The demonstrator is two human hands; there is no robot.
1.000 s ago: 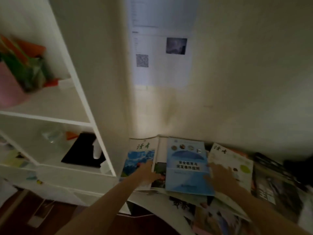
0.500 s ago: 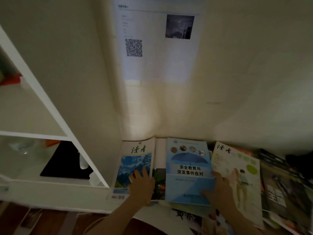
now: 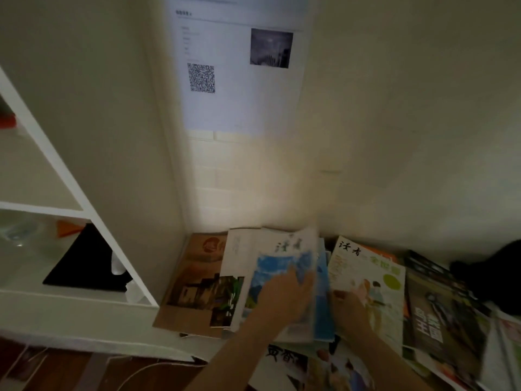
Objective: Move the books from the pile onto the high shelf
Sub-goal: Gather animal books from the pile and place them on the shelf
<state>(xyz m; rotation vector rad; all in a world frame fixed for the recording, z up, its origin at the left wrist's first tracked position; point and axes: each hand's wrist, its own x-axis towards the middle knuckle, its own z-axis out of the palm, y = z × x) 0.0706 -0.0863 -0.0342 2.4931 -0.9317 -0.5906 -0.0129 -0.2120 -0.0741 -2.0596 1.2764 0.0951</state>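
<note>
A pile of books and magazines lies low against the wall. My left hand (image 3: 284, 294) rests flat on a magazine with a blue landscape cover (image 3: 282, 261), which is blurred and lies over a light blue book (image 3: 324, 317). My right hand (image 3: 349, 309) has its fingers curled round that blue book's right edge, beside a white and green magazine (image 3: 366, 275). A brown-covered book (image 3: 197, 275) shows at the pile's left end. The white shelf unit (image 3: 84, 210) stands to the left; its higher shelves run out of view.
A black object (image 3: 84, 263) and an orange piece (image 3: 69, 228) sit on a low shelf. Dark magazines (image 3: 445, 311) and a black thing (image 3: 493, 275) lie at the right. A sheet with a QR code (image 3: 239, 66) hangs on the wall. A white cable (image 3: 146, 371) crosses the floor.
My left hand slid the blue landscape magazine to the right, onto the light blue book, which uncovered the brown book. My right hand stayed at the blue book's right edge.
</note>
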